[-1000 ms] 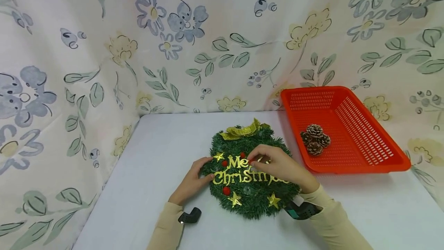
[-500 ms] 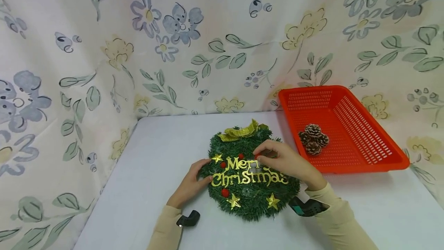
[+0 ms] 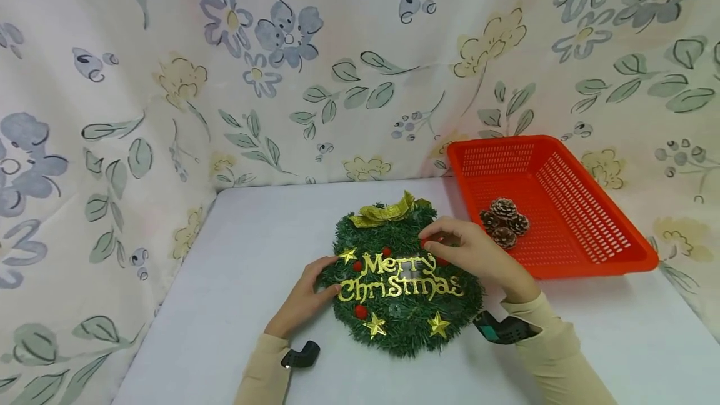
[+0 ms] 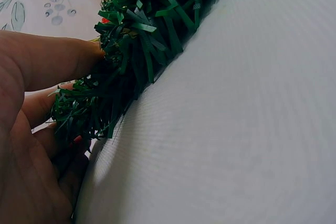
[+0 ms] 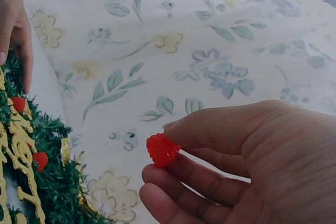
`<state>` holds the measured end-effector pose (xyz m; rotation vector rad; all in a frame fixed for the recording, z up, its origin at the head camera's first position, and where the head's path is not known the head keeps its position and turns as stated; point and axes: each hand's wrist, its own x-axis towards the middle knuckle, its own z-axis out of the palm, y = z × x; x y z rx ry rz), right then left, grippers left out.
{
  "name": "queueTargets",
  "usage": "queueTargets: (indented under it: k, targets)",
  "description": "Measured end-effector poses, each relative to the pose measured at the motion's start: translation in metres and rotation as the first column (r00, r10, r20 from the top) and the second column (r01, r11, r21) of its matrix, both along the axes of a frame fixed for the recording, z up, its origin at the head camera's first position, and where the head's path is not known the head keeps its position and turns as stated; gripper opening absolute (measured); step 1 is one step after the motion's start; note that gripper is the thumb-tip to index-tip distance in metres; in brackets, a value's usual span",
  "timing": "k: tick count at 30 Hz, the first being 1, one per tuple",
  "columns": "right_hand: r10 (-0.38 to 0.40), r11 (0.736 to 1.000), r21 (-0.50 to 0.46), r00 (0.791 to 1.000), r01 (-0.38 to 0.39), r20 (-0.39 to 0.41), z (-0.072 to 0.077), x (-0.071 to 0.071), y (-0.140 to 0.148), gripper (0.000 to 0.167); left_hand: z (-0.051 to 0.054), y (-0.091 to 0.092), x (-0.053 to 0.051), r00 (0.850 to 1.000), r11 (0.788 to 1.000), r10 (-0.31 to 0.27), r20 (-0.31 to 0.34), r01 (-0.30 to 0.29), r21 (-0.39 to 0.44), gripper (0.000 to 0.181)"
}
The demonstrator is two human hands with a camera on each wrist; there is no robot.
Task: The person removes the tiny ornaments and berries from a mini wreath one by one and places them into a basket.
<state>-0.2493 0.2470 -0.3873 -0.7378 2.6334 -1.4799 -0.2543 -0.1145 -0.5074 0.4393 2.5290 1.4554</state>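
A green tinsel wreath [image 3: 407,341] lies on the white table, with gold "Merry Christmas" lettering [image 3: 402,287], gold stars [image 3: 439,325], a gold bow [image 3: 382,214] and several red berries [image 3: 361,312]. At its left edge, my left hand [image 3: 304,295] grips the greenery [image 4: 139,51] between thumb and fingers; some fingertips are hidden in it. My right hand [image 3: 478,258] is over the wreath's upper right part. Between thumb and fingers it pinches a red raspberry-shaped berry [image 5: 161,149], held up apart from the wreath in the right wrist view.
A red plastic basket [image 3: 585,270] stands right of the wreath, close to my right hand. In its left corner sits a cluster of pine cones [image 3: 504,222]. A floral curtain [image 3: 337,80] hangs behind the table [image 3: 225,305].
My right hand has moved rightward and slightly back, from over the lettering to the wreath's upper right, uncovering "Merry". My left hand keeps its grip on the left edge. The head view shifts slightly.
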Motion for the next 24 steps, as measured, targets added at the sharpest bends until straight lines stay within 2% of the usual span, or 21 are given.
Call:
queueTargets:
  k: [6, 15, 24]
  targets:
    - [-0.029, 1.000, -0.006, 1.000, 0.029, -0.001, 0.000, -0.001, 0.007, 0.016, -0.001, -0.001, -0.001, 1.000, 1.000, -0.002, 0.028, 0.001, 0.010, 0.064]
    - [-0.059, 0.998, -0.029, 0.998, 0.060, 0.025, -0.002, -0.003, 0.016, 0.017, 0.001, 0.000, 0.001, 1.000, 1.000, 0.007, 0.030, -0.007, 0.005, 0.063]
    - [-0.115, 0.993, 0.025, 0.993, 0.115, -0.003, 0.000, -0.005, 0.022, 0.017, 0.003, 0.000, 0.002, 0.999, 1.000, 0.001, 0.043, -0.001, 0.007, 0.064]
